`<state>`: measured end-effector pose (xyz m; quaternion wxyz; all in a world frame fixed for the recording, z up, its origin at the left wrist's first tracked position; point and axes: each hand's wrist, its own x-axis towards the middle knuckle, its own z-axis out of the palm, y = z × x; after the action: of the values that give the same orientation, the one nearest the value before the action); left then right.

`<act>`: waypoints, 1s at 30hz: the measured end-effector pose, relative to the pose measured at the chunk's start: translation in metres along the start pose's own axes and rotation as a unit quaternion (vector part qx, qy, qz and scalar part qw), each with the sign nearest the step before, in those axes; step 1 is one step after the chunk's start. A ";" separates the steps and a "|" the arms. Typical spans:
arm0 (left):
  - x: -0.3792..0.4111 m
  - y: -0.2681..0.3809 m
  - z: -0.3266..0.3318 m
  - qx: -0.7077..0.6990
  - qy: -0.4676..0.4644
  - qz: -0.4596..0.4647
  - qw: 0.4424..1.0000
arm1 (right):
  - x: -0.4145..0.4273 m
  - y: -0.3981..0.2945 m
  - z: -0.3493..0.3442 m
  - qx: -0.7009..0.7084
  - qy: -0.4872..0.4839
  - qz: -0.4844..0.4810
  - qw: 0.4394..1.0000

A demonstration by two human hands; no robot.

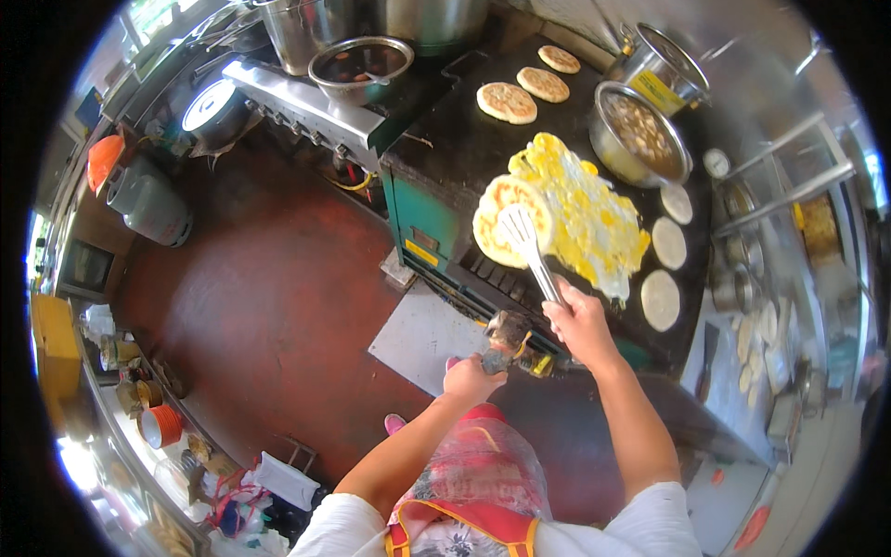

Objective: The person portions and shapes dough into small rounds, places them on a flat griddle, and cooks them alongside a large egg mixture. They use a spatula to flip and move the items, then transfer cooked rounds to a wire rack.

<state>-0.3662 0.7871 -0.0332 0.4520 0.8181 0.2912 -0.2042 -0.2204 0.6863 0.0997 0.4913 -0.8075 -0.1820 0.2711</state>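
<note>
My right hand (578, 320) grips the handle of slotted metal tongs (532, 254). The tongs' head lies over browned round flatbreads (495, 223), which overlap the left edge of a wide sheet of cooked egg (592, 216) on the black griddle (452, 146). My left hand (473, 381) is closed on the grey handle of a worn tool (507, 334), its head dark and stained, in front of the griddle's edge; its exact kind is unclear. Browned flatbreads (507, 103) lie at the griddle's far side. Paler dough rounds (660, 301) lie along its right side.
A metal pot of chunky brown food (637, 136) stands on the griddle beside the egg, near a lidded pot (665, 63). A bowl of dark liquid (362, 66) stands on the stove at upper left. A gas cylinder (156, 209) and a cluttered shelf are further left.
</note>
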 end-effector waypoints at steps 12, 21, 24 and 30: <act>-0.132 -0.124 -0.006 -0.021 -0.069 -0.048 0.996 | -0.110 0.063 0.076 -0.504 0.068 -0.161 0.846; -0.129 -0.137 -0.006 -0.011 -0.078 -0.024 0.997 | -0.229 0.052 0.023 0.083 -0.047 0.287 0.953; -0.127 -0.136 -0.007 0.000 -0.084 -0.025 0.996 | -0.252 0.064 -0.003 0.202 -0.045 0.384 0.900; -0.129 -0.132 -0.008 -0.031 -0.072 0.000 0.997 | -0.239 0.085 -0.003 0.168 -0.083 0.403 0.896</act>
<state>-0.5493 0.8124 -0.0343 0.4969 0.7867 0.2643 -0.2538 -0.4040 0.5119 0.0869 0.4518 -0.6916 0.1673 0.5381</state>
